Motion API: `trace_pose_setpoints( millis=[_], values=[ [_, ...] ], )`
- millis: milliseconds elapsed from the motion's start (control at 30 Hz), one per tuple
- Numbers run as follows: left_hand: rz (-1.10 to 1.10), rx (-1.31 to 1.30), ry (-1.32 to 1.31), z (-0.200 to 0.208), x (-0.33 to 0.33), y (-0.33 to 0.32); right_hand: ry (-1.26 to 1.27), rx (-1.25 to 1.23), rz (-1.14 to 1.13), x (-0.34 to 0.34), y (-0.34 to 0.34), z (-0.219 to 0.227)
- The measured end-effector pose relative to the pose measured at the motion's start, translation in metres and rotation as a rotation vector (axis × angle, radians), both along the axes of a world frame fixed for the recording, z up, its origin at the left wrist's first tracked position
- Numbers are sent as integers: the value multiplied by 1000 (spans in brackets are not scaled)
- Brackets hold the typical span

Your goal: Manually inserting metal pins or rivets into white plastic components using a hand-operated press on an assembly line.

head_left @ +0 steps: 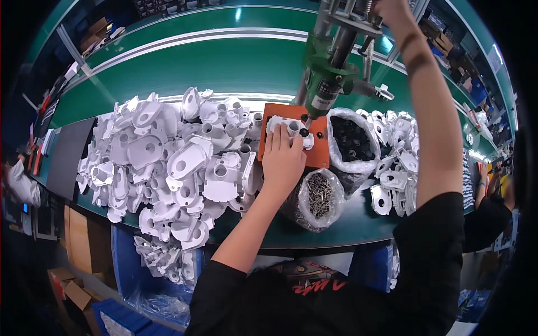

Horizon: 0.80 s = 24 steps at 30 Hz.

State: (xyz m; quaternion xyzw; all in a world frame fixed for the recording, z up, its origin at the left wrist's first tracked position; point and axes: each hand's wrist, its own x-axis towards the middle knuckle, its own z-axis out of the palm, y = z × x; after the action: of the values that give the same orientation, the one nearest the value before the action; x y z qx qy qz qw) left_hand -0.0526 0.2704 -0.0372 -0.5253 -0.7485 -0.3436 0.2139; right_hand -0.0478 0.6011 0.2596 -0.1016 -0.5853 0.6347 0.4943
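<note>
white plastic part with a short round tube [294,129] sits on a flat orange plate [320,158], right of centre in the upper half of the frame. its tube opens upward; its long axis, half hidden, seems to slant from upper left to lower right. the left hand [283,159] lies over it, fingers stretched nearly side by side, thumb set apart near the tube, steadying rather than pinching. the right hand [392,10], cut off at the top edge, reaches the top of a green metal spindle machine [328,73]; i cannot tell its grip. the step looks like fastening under the spindle; the next move likely calls for a steady part and fingertips clear.
</note>
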Motion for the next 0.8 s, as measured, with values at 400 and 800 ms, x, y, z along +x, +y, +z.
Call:
trace_pose_setpoints(
  millis=[400,800],
  values=[
    [-14,-32,34,3,4,3,-743,544,1338,156,-168,68],
    [10,-62,31,2,1,1,-1149,1496,714,183,-298,-90]
  ],
)
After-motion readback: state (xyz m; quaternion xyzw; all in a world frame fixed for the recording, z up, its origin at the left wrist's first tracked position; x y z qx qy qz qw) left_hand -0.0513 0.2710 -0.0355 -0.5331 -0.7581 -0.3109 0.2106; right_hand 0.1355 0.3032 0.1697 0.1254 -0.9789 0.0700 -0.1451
